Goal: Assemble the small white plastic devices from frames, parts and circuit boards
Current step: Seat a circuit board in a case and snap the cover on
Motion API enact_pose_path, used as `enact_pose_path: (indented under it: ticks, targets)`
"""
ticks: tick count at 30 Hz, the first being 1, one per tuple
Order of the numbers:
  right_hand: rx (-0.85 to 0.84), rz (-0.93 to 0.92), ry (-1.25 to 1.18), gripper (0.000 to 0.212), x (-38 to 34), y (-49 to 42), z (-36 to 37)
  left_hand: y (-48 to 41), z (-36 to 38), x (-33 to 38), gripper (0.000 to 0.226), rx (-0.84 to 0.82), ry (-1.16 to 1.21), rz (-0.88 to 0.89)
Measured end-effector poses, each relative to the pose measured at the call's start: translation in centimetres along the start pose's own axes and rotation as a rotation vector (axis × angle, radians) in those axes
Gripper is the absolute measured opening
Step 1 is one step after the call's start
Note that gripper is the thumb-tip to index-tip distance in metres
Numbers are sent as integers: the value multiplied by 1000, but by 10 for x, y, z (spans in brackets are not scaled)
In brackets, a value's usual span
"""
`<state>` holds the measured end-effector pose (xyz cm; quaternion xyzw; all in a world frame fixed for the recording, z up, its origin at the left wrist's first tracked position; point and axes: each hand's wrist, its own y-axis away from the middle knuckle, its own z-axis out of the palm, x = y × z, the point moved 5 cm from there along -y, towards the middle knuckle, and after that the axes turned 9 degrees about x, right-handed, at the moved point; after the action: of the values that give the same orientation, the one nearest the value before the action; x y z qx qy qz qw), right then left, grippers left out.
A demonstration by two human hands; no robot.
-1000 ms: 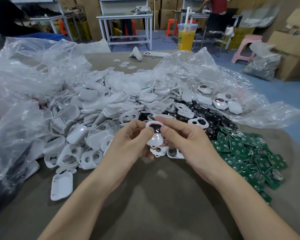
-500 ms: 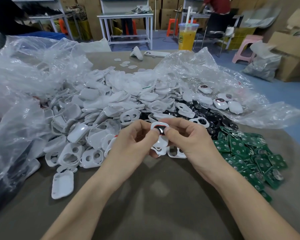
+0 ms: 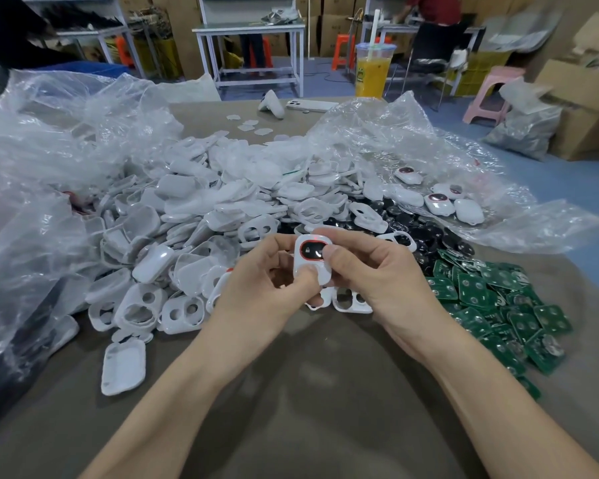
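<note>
Single wide-angle camera, worn on the head, faced forward and down over the table [image 3: 308, 392]. The left hand [image 3: 256, 285] and right hand [image 3: 377, 274], gripping a white device [image 3: 312, 252], sat close at mid-frame; the pile of white shells [image 3: 201, 209] lay just beyond, a workshop bench [image 3: 249, 27] far off at top.

brown table [image 3: 325, 392] carries a heap of white frames [image 3: 194, 216], green circuit boards [image 3: 491, 302], clear plastic bags [image 3: 49, 140], a phone [image 3: 312, 105]

White device [image 3: 311, 259] between both hands [image 3: 325, 274]
</note>
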<state>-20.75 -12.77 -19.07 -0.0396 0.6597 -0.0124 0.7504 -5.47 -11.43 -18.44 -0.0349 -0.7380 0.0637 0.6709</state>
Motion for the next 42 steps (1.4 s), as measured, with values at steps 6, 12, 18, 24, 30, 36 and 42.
enact_pose_path:
  ticks: [6, 12, 18, 24, 30, 36, 42]
  targets:
    - [35, -39, 39, 22, 0, 0, -2, 1, 1, 1, 9, 13, 117, -18]
    - [-9, -50, 65, 18, -1, 2, 1, 0, 0, 4, 7, 81, -4, 64]
    - [-10, -74, 74, 19, -1, 2, 1, 1, 0, 5, 14, 92, 14, 106]
    - [-79, 23, -139, 36, 5, -3, 6, 1, -5, 12, 22, 189, -201, 350]
    - [-121, 73, -267, 32, 6, -2, 3, 7, 2, 11, 21, 152, -492, 582]
    - [-126, -33, -103, 48, 2, -1, 3, -2, -4, 4, 19, 216, -177, 236]
    - [-12, -126, -62, 25, -4, 5, 9, 0, -4, 4, 13, 254, 20, 87]
